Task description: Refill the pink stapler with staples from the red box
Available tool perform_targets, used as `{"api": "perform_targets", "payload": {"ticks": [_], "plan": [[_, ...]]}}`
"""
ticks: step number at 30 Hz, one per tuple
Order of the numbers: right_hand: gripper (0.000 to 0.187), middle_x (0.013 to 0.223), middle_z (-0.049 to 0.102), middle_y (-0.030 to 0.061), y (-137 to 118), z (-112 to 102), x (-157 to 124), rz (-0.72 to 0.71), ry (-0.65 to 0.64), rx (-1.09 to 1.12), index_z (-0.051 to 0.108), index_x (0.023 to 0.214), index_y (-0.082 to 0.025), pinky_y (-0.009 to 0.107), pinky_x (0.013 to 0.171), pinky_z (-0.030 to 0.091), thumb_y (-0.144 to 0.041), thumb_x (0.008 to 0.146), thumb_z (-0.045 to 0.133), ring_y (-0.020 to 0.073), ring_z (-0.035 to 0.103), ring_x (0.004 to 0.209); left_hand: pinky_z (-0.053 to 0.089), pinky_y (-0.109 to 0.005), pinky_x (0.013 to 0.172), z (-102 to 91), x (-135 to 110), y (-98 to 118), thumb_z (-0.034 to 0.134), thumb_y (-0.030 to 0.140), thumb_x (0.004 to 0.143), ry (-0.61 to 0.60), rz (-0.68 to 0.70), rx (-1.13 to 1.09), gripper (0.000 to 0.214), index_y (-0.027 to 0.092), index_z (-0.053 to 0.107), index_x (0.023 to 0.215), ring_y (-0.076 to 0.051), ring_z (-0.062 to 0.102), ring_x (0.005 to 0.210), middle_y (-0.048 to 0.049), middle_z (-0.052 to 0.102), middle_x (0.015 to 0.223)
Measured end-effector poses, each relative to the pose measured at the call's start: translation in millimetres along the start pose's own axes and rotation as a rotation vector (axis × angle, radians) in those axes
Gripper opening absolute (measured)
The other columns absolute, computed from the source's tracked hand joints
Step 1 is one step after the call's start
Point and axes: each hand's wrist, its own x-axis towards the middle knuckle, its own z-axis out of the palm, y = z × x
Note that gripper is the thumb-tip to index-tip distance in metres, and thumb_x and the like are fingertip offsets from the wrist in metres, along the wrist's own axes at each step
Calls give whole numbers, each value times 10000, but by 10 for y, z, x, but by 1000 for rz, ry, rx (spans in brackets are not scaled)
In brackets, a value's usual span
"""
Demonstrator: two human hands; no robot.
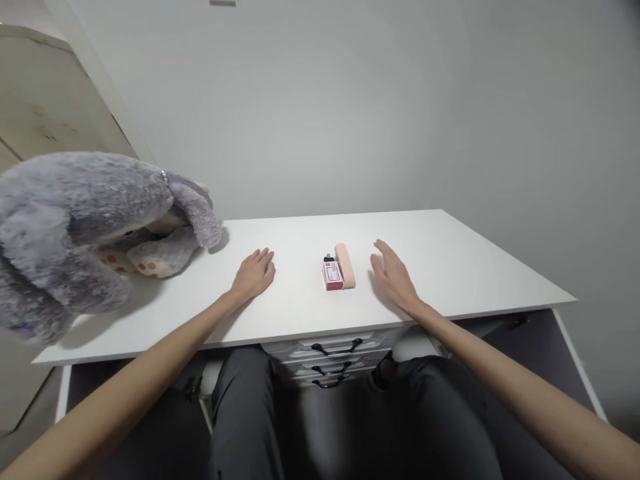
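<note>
My left hand point(255, 273) lies palm down on the white desk point(450, 267), fingers stretched flat, holding nothing. My right hand point(393, 273) hovers just above the desk with its fingers spread, a short way right of a pink stapler point(346, 265). A small red and white box point(332, 275) lies against the stapler's left side, with a small dark piece at its far end. Neither hand touches the stapler or the box.
A large grey plush toy point(75, 227) with spotted cream feet covers the desk's left end. Under the desk sits a white drawer unit point(333, 350) with black handles, between my knees. A plain white wall rises behind the desk.
</note>
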Motion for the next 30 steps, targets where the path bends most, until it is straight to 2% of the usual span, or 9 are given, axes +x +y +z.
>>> {"api": "perform_targets", "payload": {"ticks": [3,6,10,13,16,22,30], "plan": [[604,1754,407,134,-560,69,24,-209,-37,8,435,1657,-148,532,1359,300,-422,1140,286,261,331,1654,316,-499,1331,13,-7,-3,356,329,1065,20,6,-4,581,131,580,1563,-329,404,1611,-137,505,1687],[592,1735,438,146,-1070,319,-61,-402,-183,-23,458,1649,-106,513,1379,257,-323,1115,323,257,319,1659,331,-500,1323,18,-22,-13,359,296,1056,33,21,-8,574,136,585,1559,-324,418,1603,-131,525,1674],[608,1740,394,229,-1433,821,-249,-449,-411,-110,450,1627,16,506,1376,248,-235,1082,355,316,312,1661,336,-505,1318,5,-40,-15,367,258,1042,33,29,-17,577,134,579,1564,-321,430,1595,-134,531,1668],[605,1751,363,236,-1510,1106,-289,-357,-488,-124,429,1637,15,512,1371,239,-236,1095,336,320,292,1669,323,-498,1324,-5,-47,-11,348,242,1041,17,26,-9,590,95,565,1570,-330,413,1605,-157,502,1686],[627,1776,303,236,-1532,1249,-215,-308,-520,-117,397,1651,30,496,1381,184,-286,1116,315,318,237,1686,324,-496,1324,1,-49,-12,370,235,1028,24,26,-16,584,109,577,1560,-327,417,1602,-152,507,1683],[658,1810,226,192,-1593,1385,-8,-247,-547,-131,335,1695,-14,479,1383,92,-343,1128,279,284,155,1707,355,-518,1307,24,-45,-29,411,236,1008,50,24,-47,577,189,598,1552,-329,434,1591,-104,547,1660],[720,1826,180,160,-1566,1453,110,-183,-552,-147,279,1719,-21,456,1384,45,-433,1133,221,265,124,1712,342,-508,1315,-10,-50,-2,379,232,1023,29,17,-32,581,140,588,1557,-326,421,1600,-127,519,1679]]}}
